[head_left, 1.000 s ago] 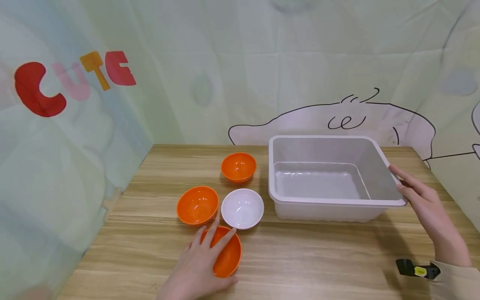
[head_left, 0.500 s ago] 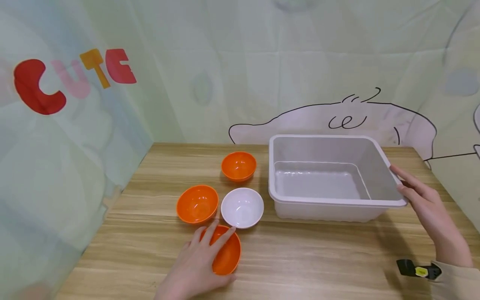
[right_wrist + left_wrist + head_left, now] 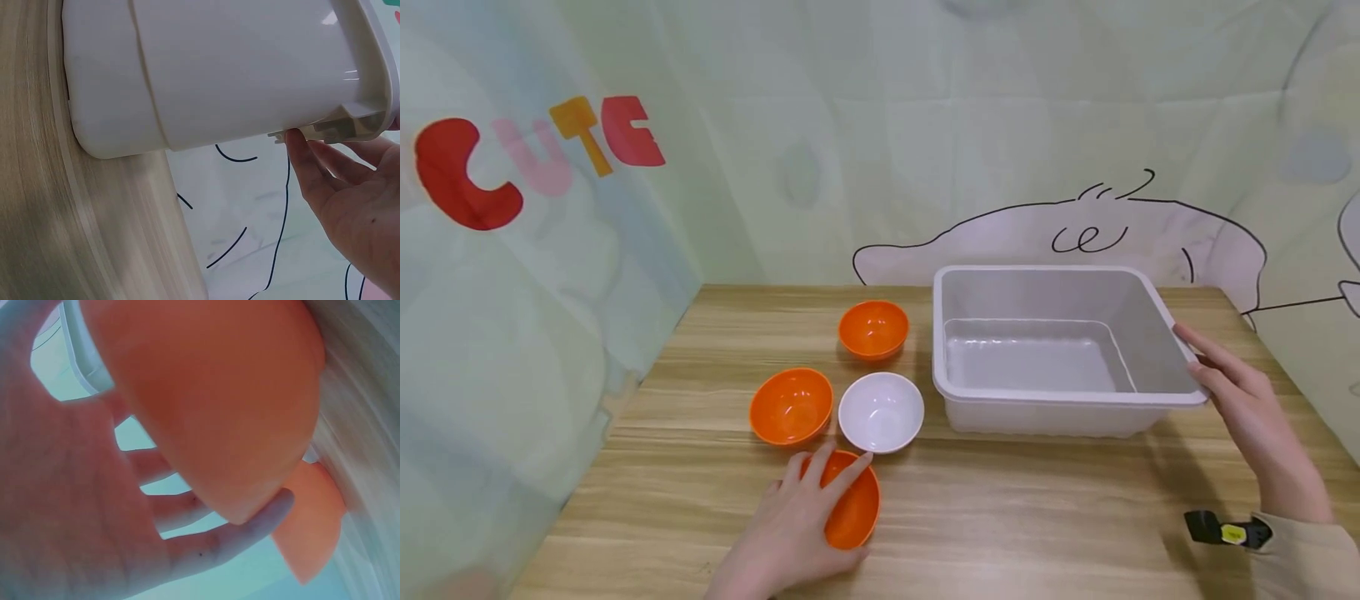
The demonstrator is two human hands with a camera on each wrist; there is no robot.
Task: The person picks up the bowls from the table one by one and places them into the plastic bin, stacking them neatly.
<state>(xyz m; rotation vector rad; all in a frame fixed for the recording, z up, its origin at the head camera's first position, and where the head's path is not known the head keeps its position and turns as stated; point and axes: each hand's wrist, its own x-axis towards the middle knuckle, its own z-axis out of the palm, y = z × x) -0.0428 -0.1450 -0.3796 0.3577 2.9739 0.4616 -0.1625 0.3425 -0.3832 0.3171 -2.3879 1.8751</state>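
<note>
A round, glossy orange bowl point(image 3: 854, 510) sits mouth up near the front of the desk point(image 3: 1015, 517), left of centre, held by the left hand point(image 3: 797, 525). The pale grey, rectangular tub point(image 3: 1052, 417) with rounded corners stands upright farther back to the right, its right rim held by the right hand point(image 3: 1243, 400).

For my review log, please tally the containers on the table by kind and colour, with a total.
Orange bowls: 3
White bowl: 1
Pale grey tub: 1
Total: 5 containers
</note>
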